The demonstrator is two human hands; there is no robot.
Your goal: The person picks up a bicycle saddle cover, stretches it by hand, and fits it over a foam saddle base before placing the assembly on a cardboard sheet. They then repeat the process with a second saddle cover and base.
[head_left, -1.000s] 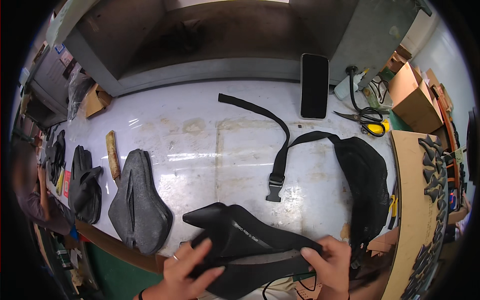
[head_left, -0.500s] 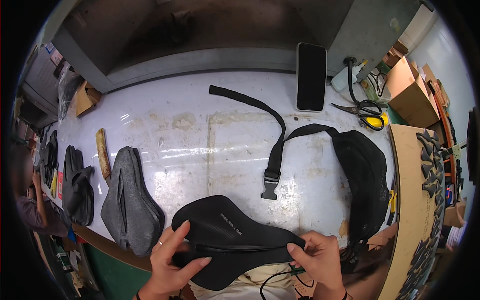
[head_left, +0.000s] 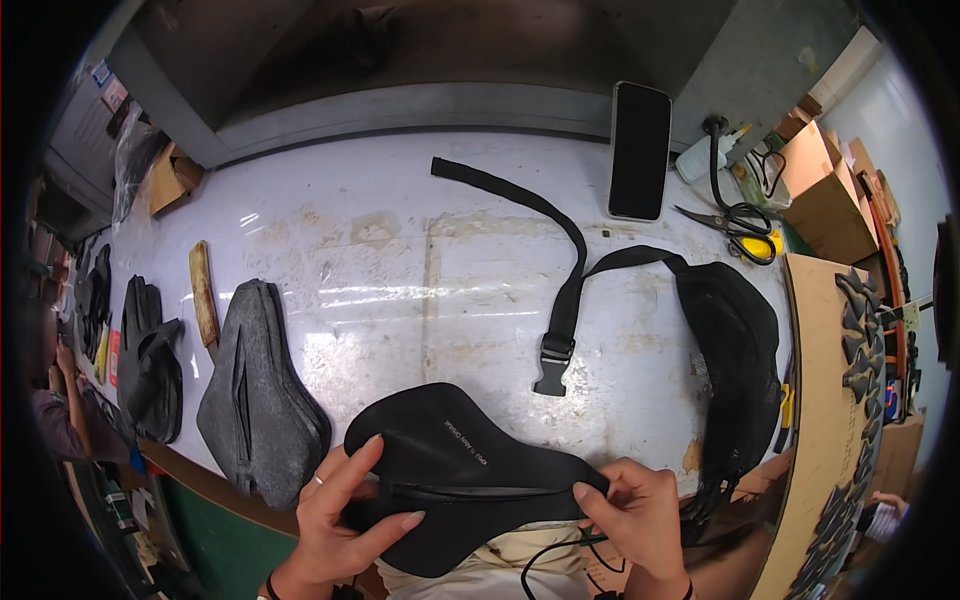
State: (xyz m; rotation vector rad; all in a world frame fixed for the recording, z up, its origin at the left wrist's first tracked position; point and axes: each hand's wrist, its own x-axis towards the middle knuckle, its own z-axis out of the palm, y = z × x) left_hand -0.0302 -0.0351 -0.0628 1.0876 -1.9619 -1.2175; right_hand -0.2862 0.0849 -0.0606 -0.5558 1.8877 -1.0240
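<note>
A flat black fabric bag panel (head_left: 455,455) with a zipper line across it lies at the near edge of the white table (head_left: 380,250). My left hand (head_left: 345,510) grips its left end, thumb on top. My right hand (head_left: 635,515) pinches its right tip, close to a thin black cord (head_left: 545,565) hanging below. A finished black waist bag (head_left: 735,350) lies to the right, its long strap (head_left: 555,240) with a plastic buckle (head_left: 552,362) stretched over the table.
A grey felt bag piece (head_left: 255,395) and black pieces (head_left: 150,355) lie at the left beside a wooden tool (head_left: 203,295). A dark phone (head_left: 640,150), scissors (head_left: 735,222) and cardboard boxes (head_left: 825,185) sit at the back right. A brown board (head_left: 830,420) with black buckles stands right.
The black panel has been turned and flattened, with its zipper side now facing me. Both hands shifted their grip to its ends. The view has tilted slightly toward the table.
</note>
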